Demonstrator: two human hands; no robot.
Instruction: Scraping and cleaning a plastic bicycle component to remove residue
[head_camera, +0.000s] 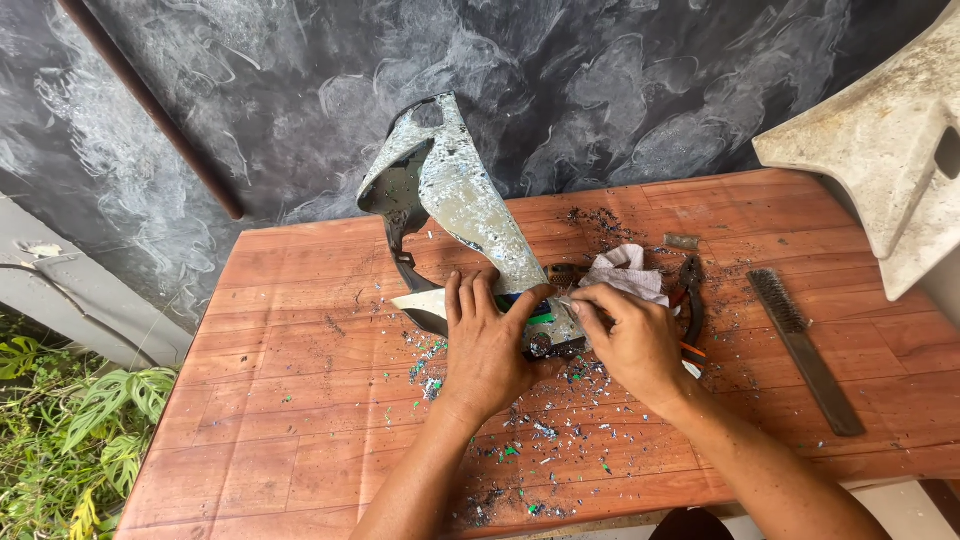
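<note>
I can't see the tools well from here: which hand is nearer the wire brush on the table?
Right. The right hand is just left of the wire brush, without touching it; the left hand lies farther left, pressing on the scraped curved panel.

- Soft, even daylight; bright throughout, with no harsh glare.
- Shadows are faint, only thin and dark under the left hand (487, 345) and right hand (632, 338) on the counter (300, 380).
- Centre is sharp; small paint flakes blur slightly.
- Wide-angle bending shows at the edges, most at the left corner.
</note>
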